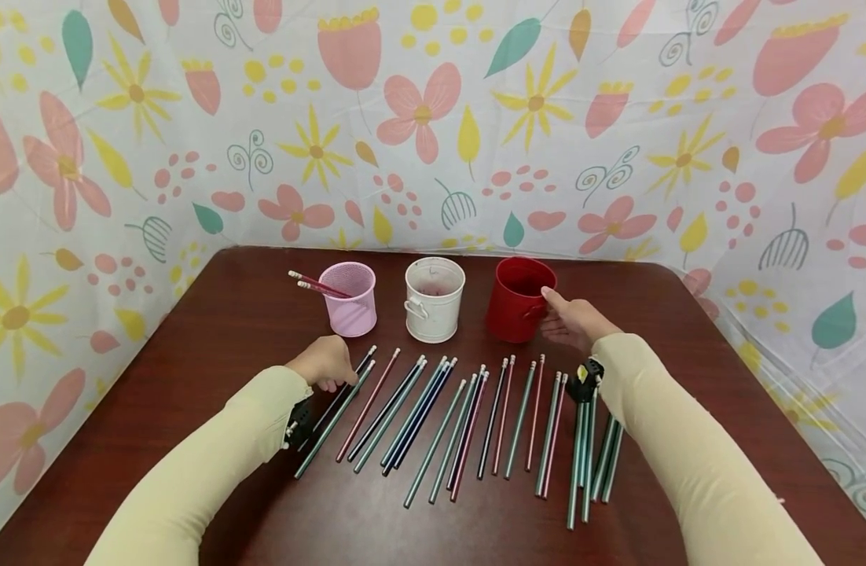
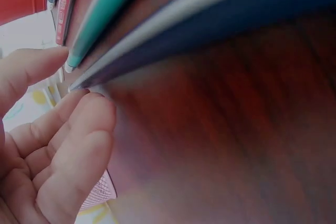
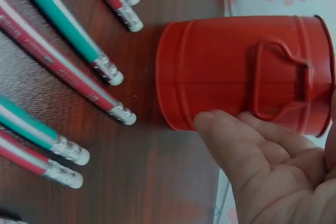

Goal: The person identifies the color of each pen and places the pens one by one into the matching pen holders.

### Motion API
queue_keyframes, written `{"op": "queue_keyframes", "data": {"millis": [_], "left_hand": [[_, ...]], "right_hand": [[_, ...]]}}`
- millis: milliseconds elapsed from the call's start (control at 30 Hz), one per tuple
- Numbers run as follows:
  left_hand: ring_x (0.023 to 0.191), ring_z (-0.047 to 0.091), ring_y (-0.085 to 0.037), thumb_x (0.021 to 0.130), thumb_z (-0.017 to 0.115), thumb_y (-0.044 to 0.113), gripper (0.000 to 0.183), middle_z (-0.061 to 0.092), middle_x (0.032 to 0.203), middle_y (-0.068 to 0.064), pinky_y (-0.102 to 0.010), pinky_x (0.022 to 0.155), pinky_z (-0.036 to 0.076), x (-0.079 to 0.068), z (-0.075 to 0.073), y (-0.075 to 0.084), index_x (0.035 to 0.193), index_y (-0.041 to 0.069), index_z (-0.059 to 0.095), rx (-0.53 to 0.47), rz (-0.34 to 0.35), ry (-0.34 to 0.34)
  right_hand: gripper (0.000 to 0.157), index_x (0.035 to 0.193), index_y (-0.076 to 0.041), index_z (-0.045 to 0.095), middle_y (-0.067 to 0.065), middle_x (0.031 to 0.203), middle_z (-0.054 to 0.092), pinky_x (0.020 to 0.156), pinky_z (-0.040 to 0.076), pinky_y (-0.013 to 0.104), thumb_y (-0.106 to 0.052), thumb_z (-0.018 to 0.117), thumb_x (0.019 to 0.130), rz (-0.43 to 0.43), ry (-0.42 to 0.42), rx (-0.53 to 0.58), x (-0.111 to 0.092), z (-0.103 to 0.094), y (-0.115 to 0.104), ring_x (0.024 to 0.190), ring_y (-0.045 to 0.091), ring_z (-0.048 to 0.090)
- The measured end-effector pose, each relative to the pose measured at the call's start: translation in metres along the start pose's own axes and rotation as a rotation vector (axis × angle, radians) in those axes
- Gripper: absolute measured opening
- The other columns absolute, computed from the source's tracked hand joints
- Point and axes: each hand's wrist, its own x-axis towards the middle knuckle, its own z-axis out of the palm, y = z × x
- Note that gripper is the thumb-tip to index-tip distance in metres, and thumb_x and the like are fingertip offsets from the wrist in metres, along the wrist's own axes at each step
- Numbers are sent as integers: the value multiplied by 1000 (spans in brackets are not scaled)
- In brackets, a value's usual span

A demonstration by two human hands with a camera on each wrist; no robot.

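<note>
My left hand (image 1: 327, 363) is low over the two leftmost pencils, a dark blue pencil (image 2: 173, 40) and a green pencil (image 2: 105, 19). In the left wrist view its thumb and fingers are apart, with the fingertips right at the blue pencil's eraser end and the thumb beside the green one's. My right hand (image 1: 574, 321) is at the right side of a red bucket (image 1: 511, 306), thumb at the rim. The right wrist view has its fairly straight fingers (image 3: 226, 135) against the bucket's wall, just below the side handle (image 3: 283, 80).
A pink mesh cup (image 1: 353, 310) holding two red pencils (image 1: 320, 286) and a white bucket (image 1: 433, 314) stand left of the red one. Several green, red and blue pencils lie side by side across the brown table (image 1: 263, 291). A floral cloth (image 1: 419, 196) hangs behind it.
</note>
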Motion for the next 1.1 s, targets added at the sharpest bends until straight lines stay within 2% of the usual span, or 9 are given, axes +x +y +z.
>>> {"op": "queue_keyframes", "data": {"millis": [100, 200, 433, 633, 800, 967, 1100], "left_hand": [[47, 60, -15, 76, 74, 10, 16, 62, 57, -8, -28, 47, 53, 1, 0, 0, 67, 1, 63, -3, -8, -12], [48, 61, -15, 80, 72, 10, 18, 63, 58, -8, -28, 48, 53, 2, 0, 0, 67, 0, 64, -1, -9, -34], [49, 62, -16, 85, 68, 11, 19, 64, 59, -9, -29, 49, 54, 5, -1, 1, 71, -2, 65, 7, -30, -65], [51, 63, -15, 85, 68, 10, 16, 64, 62, -8, -29, 52, 55, 7, -3, 0, 75, -3, 67, 15, -50, -92], [48, 61, -14, 81, 75, 12, 20, 63, 59, -8, -28, 50, 54, 7, -3, 2, 68, -1, 66, 37, -49, -70], [46, 60, -14, 78, 77, 15, 25, 62, 55, -6, -27, 48, 53, 7, 0, 4, 62, 0, 65, 71, -29, -73], [45, 59, -13, 77, 75, 10, 22, 61, 53, -6, -27, 47, 53, 8, 2, 5, 61, 0, 63, 46, -51, -86]], "right_hand": [[83, 137, 16, 32, 27, 124, 54, 93, 49, 34, -57, 31, 97, 48, -58, 0, 3, -4, 0, 107, 32, 60], [87, 133, 20, 35, 22, 113, 62, 82, 53, 29, -59, 26, 97, 82, -133, -8, 5, -8, 1, 92, 23, 64], [87, 137, 20, 30, 29, 129, 53, 88, 51, 30, -57, 18, 98, 60, -249, 41, 11, -11, 5, 101, 26, 63], [81, 136, 20, 31, 23, 119, 62, 87, 52, 30, -52, 18, 100, 55, -262, 101, 13, -12, 7, 100, 25, 65], [82, 134, 20, 32, 18, 111, 66, 87, 52, 30, -53, 19, 100, 43, -255, 84, 12, -13, 5, 96, 22, 65], [83, 133, 20, 33, 16, 109, 66, 86, 52, 30, -55, 19, 100, 36, -253, 73, 11, -12, 6, 95, 21, 65], [83, 133, 20, 33, 19, 113, 64, 87, 52, 31, -55, 20, 100, 36, -248, 70, 12, -12, 8, 99, 24, 64]]}}
